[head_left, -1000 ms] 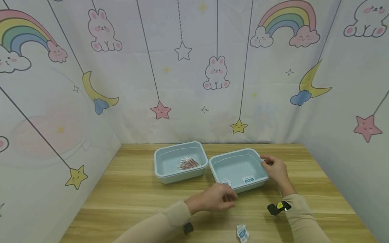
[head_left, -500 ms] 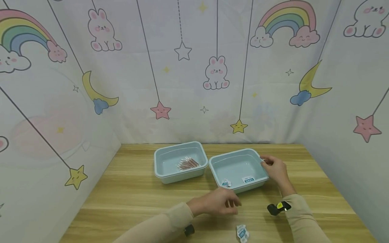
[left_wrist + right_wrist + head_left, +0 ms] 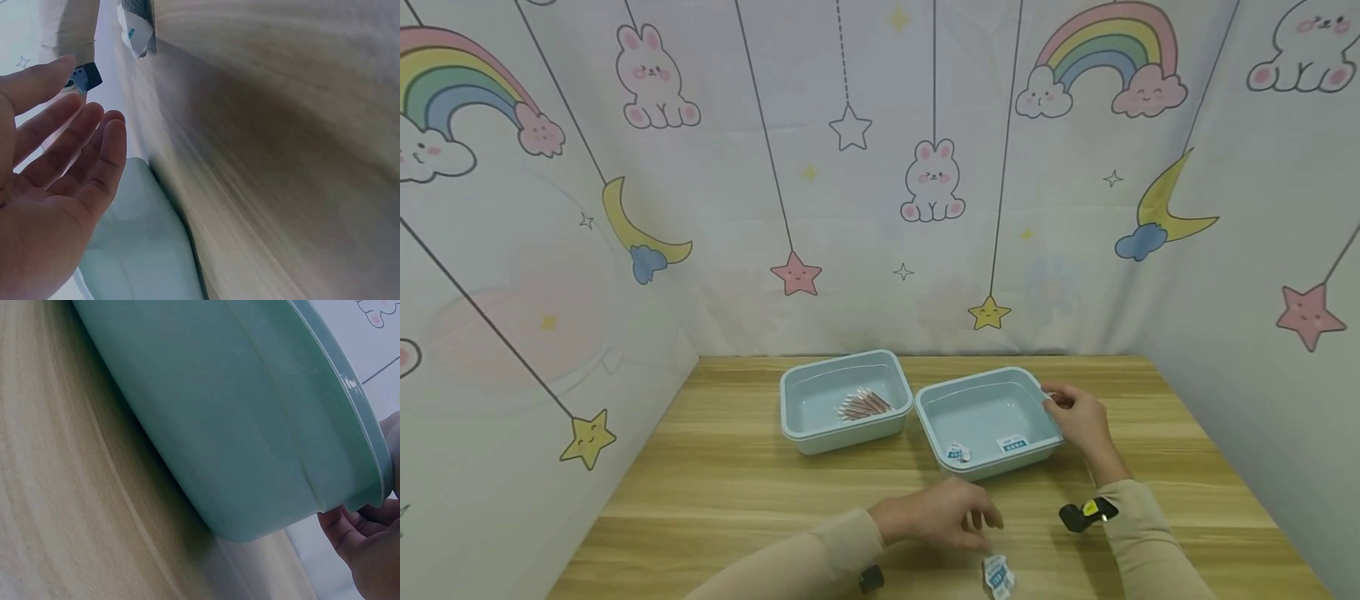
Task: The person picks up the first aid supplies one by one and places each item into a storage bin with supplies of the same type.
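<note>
My right hand (image 3: 1081, 423) grips the right-hand rim of a light-blue plastic bin (image 3: 977, 408); in the right wrist view its fingers (image 3: 340, 531) curl under the bin's lip. Inside that bin lie a crumpled white-and-blue wrapper (image 3: 957, 452) and a flatter one (image 3: 1012, 443). In front of the bin, low over the table, is my left hand (image 3: 940, 512), with relaxed fingers and nothing in them. Just beyond its fingertips, toward the front of the table, rests another crumpled wrapper (image 3: 997, 577), also visible at the top of the left wrist view.
A second light-blue bin (image 3: 816, 400) stands to the left, its corner close to the first one, with several cotton swabs (image 3: 865, 403) inside. Printed fabric walls (image 3: 865, 308) enclose the wooden table (image 3: 715, 483) at the back and both sides.
My left hand has moved from the front edge of the right bin toward the front of the table, nearer the loose wrapper. The right hand and both bins have stayed put.
</note>
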`<state>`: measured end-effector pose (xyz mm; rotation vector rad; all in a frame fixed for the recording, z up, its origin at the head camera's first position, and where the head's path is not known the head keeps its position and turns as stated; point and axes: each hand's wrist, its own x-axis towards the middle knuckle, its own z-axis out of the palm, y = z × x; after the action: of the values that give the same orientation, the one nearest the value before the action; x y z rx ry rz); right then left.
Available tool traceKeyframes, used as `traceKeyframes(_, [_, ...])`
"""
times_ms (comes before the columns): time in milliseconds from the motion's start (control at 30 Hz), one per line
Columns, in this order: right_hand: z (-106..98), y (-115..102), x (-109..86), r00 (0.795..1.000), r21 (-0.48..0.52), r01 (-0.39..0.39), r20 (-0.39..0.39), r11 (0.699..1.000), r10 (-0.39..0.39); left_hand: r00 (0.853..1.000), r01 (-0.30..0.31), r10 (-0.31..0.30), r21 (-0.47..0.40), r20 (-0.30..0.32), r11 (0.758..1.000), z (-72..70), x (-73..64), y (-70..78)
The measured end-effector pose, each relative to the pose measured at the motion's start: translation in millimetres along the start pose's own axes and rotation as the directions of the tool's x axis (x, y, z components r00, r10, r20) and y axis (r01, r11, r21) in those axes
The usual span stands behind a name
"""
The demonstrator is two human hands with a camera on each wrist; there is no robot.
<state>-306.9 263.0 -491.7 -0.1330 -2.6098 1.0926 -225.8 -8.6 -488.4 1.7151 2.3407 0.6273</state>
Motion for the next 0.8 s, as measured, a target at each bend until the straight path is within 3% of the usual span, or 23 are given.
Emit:
traceKeyframes(400, [1, 1, -2.4, 1.0, 0.01, -0.016, 0.014, 1.0, 0.015, 0.999, 0.022, -0.02, -0.036, 0.046, 0.999, 4.5, -0.9, 4.3])
traceKeyframes(800, [0, 1, 1.8, 1.0, 0.02, -0.013, 0.02, 1.0, 0.013, 0.997, -0.004, -0.001, 0.063, 0.076, 0.998, 10.9, 1.0, 1.6])
